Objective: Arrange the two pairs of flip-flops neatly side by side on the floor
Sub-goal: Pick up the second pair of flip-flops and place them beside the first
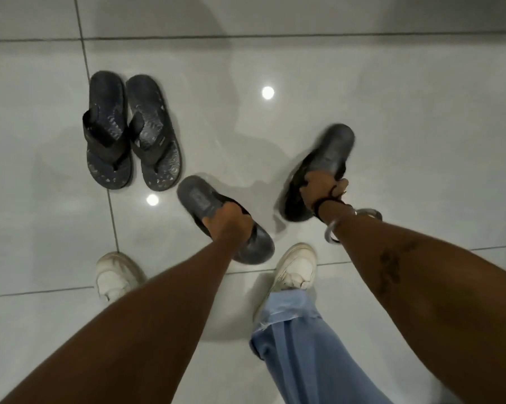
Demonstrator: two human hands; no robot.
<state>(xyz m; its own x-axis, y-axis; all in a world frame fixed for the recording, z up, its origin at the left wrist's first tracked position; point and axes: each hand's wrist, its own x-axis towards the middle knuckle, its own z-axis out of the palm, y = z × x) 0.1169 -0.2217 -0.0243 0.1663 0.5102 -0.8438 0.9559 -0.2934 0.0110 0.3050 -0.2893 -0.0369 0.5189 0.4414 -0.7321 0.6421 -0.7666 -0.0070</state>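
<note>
A dark patterned pair of flip-flops lies side by side on the pale tiled floor at the upper left: the left one (pixel 107 132) and the right one (pixel 155 135), touching at the straps. My left hand (pixel 231 221) grips a plain grey flip-flop (pixel 199 198) by its middle, its heel end pointing up-left. My right hand (pixel 321 189) grips the other grey flip-flop (pixel 330 154) by its strap area, tilted with its heel end up-right and blurred. The two held flip-flops are apart from each other, to the right of the dark pair.
My feet in white sneakers stand below the hands, the left (pixel 116 275) and the right (pixel 295 266), with a light blue trouser leg (pixel 304 345) over the right. Glossy tiles reflect two ceiling lights (pixel 268 92). Bangles circle my right wrist (pixel 332 228).
</note>
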